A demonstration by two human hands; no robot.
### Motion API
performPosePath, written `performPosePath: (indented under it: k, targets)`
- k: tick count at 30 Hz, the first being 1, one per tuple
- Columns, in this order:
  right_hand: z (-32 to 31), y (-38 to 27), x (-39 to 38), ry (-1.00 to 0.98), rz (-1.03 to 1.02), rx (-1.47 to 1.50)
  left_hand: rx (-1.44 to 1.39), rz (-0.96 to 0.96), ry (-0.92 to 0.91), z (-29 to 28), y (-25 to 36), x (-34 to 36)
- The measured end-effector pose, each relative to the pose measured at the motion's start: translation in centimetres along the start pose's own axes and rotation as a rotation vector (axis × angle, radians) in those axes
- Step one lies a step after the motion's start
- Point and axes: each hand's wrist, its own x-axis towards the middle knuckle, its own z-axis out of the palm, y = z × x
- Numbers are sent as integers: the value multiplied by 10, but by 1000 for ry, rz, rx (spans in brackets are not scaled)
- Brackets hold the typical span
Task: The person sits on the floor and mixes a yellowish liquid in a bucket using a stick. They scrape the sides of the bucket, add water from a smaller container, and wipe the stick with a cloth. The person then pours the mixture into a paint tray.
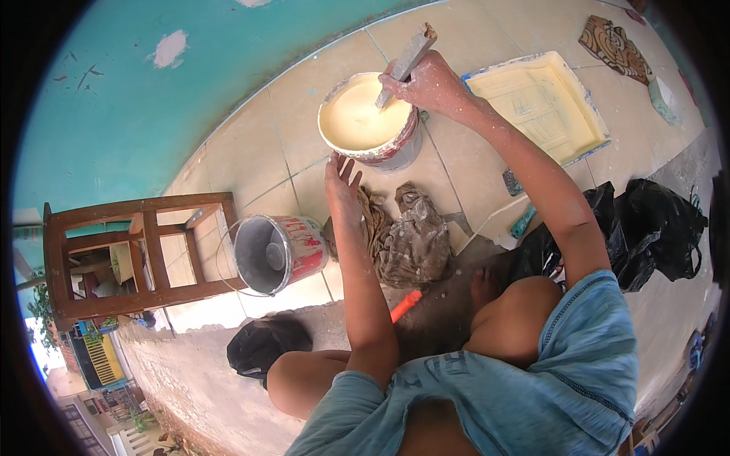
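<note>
In front of me stands a paint bucket [397,156] with a smeared outer wall. Cream-yellow paint [353,121] fills it to near the rim. My right hand [430,85] is closed round a flat, paint-coated stirring stick [414,55], whose lower end dips into the paint at the right side. Below the bucket's near left side is my left hand [344,181], its fingers apart and holding nothing. The fingertips lie close to the bucket wall; whether they touch it I cannot tell.
A paint tray [605,141] coated in cream paint lies right of the bucket. Crumpled dirty rags [414,247] lie nearer me, beside a tipped grey-lined bucket [306,247]. A wooden frame [144,302] stands left, black plastic bags [661,228] right. A teal wall [190,91] rises beyond.
</note>
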Motion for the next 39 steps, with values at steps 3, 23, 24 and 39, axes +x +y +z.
performPosePath:
  k: [3, 23, 24, 39]
  targets:
    - [8, -17, 30, -18, -66, 17, -112, -10, 2, 9, 1, -6]
    - [20, -85, 5, -395, 103, -43, -318, 165, 191, 35, -16, 12]
    - [14, -87, 3, -436, 106, -37, -306, 171, 195, 37, -17, 12]
    - [-7, -81, 1, -531, 129, 3, -287, 225, 220, 40, -20, 12]
